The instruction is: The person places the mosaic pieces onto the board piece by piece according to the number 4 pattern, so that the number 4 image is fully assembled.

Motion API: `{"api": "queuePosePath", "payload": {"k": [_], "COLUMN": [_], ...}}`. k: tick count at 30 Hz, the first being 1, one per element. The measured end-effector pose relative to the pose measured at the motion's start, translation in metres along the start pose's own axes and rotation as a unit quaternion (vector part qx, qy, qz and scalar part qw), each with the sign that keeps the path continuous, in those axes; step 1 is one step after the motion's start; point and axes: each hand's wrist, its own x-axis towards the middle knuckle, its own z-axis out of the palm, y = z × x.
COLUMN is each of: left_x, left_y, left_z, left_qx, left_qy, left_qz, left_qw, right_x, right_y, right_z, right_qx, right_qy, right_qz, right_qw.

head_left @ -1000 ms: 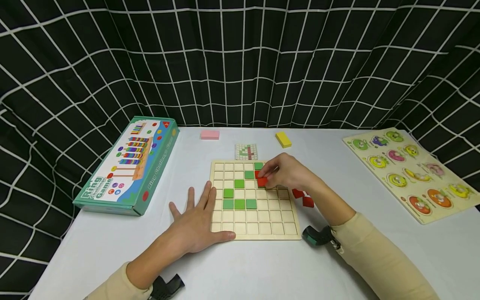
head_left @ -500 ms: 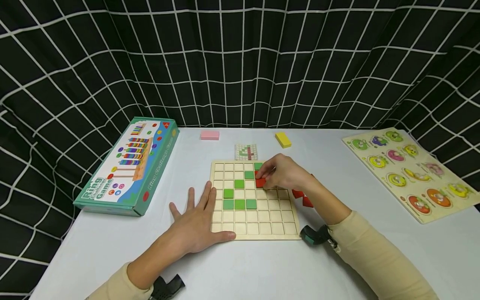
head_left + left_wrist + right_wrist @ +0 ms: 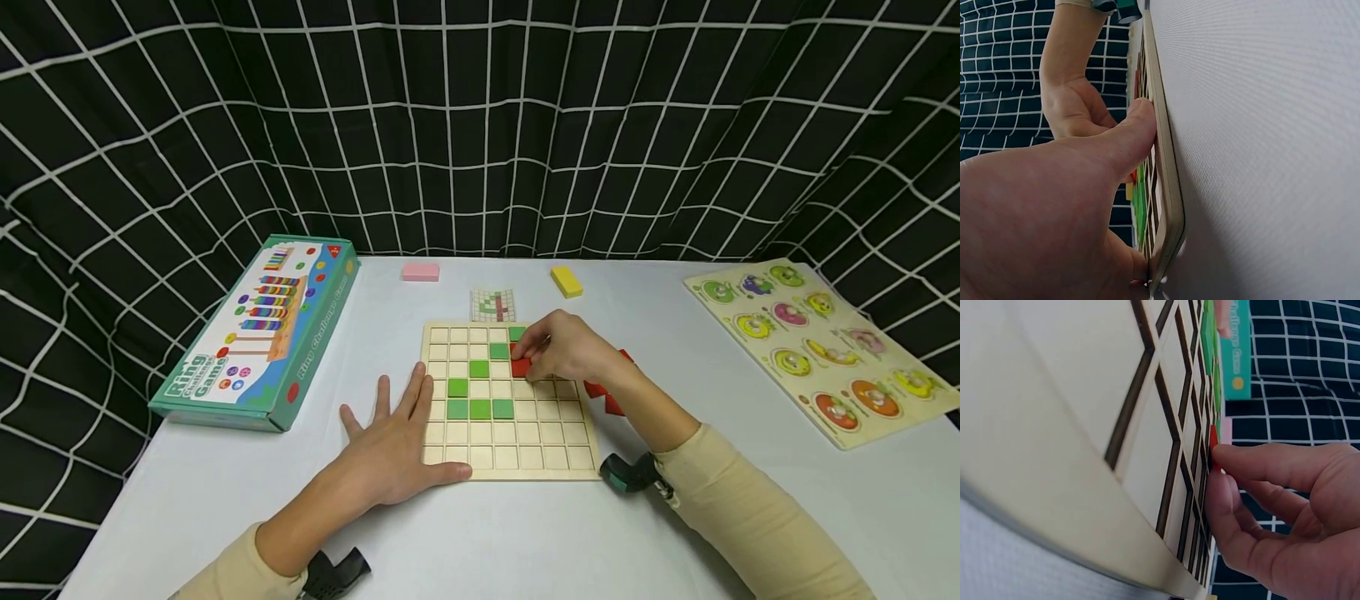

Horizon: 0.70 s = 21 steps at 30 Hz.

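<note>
A wooden grid board [image 3: 555, 457] lies on the table, with several green square tiles [image 3: 480, 409] set in its cells. My right hand [image 3: 573, 346] pinches a red square tile [image 3: 520, 367] between thumb and fingertips, low over a cell in the upper middle. Another red tile is partly hidden behind those fingers. In the right wrist view the pinched red tile [image 3: 1214, 437] stands slightly tilted at the grid surface. My left hand [image 3: 390, 454] rests spread along the board's left edge, its thumb on the front left corner.
Loose red tiles [image 3: 615, 405] lie right of the board, partly under the right forearm. Behind the board are a small pattern card [image 3: 492, 306], a pink block [image 3: 421, 272] and a yellow block [image 3: 566, 282]. A game box [image 3: 262, 333] stands left, a fruit puzzle board [image 3: 825, 350] right.
My right hand has shifted slightly left and toward me with the red tile, bringing it closer in line with the grid cell. My left hand has stayed in place.
</note>
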Motion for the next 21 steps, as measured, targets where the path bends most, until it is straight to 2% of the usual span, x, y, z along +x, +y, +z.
{"api": "queuePosePath", "payload": {"k": [14, 21], "left_x": [-0.001, -0.002], "left_y": [0.001, 0.001], "left_z": [-0.001, -0.002], "left_qx": [0.004, -0.001], "left_qy": [-0.005, -0.002], "left_qz": [0.002, 0.001], "left_qw": [1.0000, 1.0000], "right_x": [-0.006, -0.016], "right_y": [0.004, 0.013], "right_z": [0.000, -0.009], "right_qx": [-0.008, -0.002], "right_qy": [0.018, 0.033], "right_qz": [-0.004, -0.037], "right_qw": [1.000, 0.999]}}
